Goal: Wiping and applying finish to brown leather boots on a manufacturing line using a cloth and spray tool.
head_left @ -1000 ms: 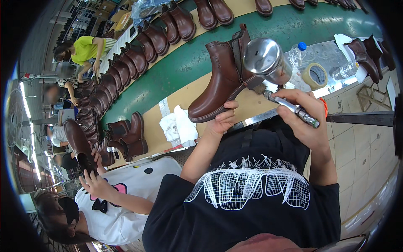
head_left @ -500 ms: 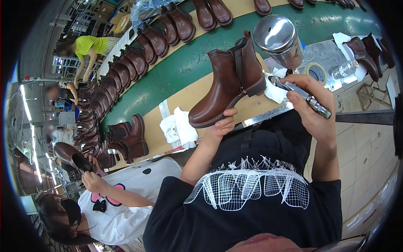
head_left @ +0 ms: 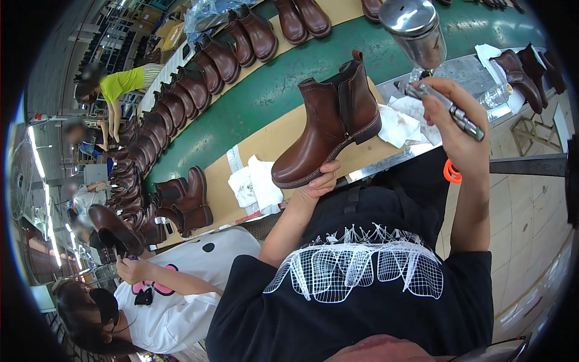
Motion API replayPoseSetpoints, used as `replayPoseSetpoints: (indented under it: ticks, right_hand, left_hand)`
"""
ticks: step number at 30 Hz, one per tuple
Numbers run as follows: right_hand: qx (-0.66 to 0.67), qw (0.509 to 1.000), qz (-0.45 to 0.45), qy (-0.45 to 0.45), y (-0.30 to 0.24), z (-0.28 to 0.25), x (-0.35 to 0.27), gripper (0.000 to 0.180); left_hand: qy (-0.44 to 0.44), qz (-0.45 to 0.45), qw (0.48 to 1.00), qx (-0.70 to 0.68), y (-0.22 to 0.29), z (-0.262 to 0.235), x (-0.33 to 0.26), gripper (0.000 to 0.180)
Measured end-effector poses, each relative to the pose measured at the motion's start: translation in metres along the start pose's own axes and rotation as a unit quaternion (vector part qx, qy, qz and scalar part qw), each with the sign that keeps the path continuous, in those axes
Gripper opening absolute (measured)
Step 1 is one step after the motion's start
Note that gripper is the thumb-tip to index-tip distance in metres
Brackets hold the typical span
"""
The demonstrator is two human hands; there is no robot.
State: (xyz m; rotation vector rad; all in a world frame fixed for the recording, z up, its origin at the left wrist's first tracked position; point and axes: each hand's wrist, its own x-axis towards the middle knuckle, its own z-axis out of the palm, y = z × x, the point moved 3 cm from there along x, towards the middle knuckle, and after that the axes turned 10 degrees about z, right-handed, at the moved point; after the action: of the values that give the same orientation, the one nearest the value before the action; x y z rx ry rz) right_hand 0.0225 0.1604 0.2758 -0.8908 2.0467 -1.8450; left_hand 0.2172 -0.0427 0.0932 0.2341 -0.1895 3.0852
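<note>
A brown ankle boot (head_left: pixel 310 136) with a dark elastic side panel is held above the bench, toe pointing left and towards me. My left hand (head_left: pixel 321 184) grips its sole near the toe, fingers closed around the edge. To the boot's right, my right hand (head_left: pixel 461 123) is wrapped round a metal spray gun (head_left: pixel 446 108), whose shiny silver cup (head_left: pixel 417 39) stands on top. The gun's nozzle end is near the boot's heel side, apart from it. Below my right hand shows an orange loop (head_left: pixel 452 172).
White cloths (head_left: pixel 256 184) and crumpled paper (head_left: pixel 398 127) lie on the cardboard-covered bench (head_left: pixel 226 211). A green belt (head_left: pixel 241 108) runs behind, lined with several brown boots (head_left: pixel 259 36). A clear bottle (head_left: pixel 494 96) stands right. A co-worker at left handles another boot (head_left: pixel 114 229).
My right hand and the spray gun have moved away from me and slightly right, off the boot's heel. The boot stays nearly in place. The orange loop has come into view.
</note>
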Motion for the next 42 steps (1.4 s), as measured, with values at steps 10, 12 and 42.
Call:
replayPoseSetpoints:
  ticks: [10,12,42]
  right_hand:
    - [-0.004,0.997,-0.059,-0.041,-0.023,0.015,-0.015,0.021]
    - [-0.004,0.995,-0.052,-0.081,-0.032,0.024,-0.017,0.020]
    - [-0.100,0.987,0.029,-0.126,0.009,0.033,-0.049,0.020]
  left_hand:
    - [0.114,0.142,0.969,0.169,0.006,0.017,0.006,0.086]
    - [0.121,0.154,0.967,0.161,0.003,0.023,0.007,0.085]
    - [0.045,0.062,0.997,0.027,0.002,0.012,0.005,0.054]
